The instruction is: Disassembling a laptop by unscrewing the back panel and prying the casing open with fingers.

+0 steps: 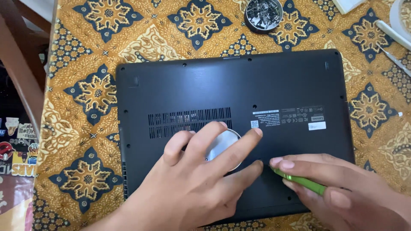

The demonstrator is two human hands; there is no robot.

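From above, a dark laptop (239,107) is lying upside down on a table (85,107) covered with a yellow cloth patterned in dark blue medallions. Its underside is facing up, with rows of vent slots (189,119) left of the middle and a few white labels to the right. The left hand (201,179) is resting on the near part of the base with its fingers spread loosely, covering a round silver lid (222,145) that is lying on the laptop; the fingers are arching over it rather than closing tight. The right hand (342,188) is coming in from the lower right, pinching a green screwdriver (299,180) between thumb and fingers. The tool is pointing left, its tip sitting near the middle of the laptop's near edge, just beside the left thumb; the tip itself is hidden by the fingers. At the far edge of the table a round tin (263,15) is standing, full of small dark screws. White tools (394,36) are lying at the far right corner.
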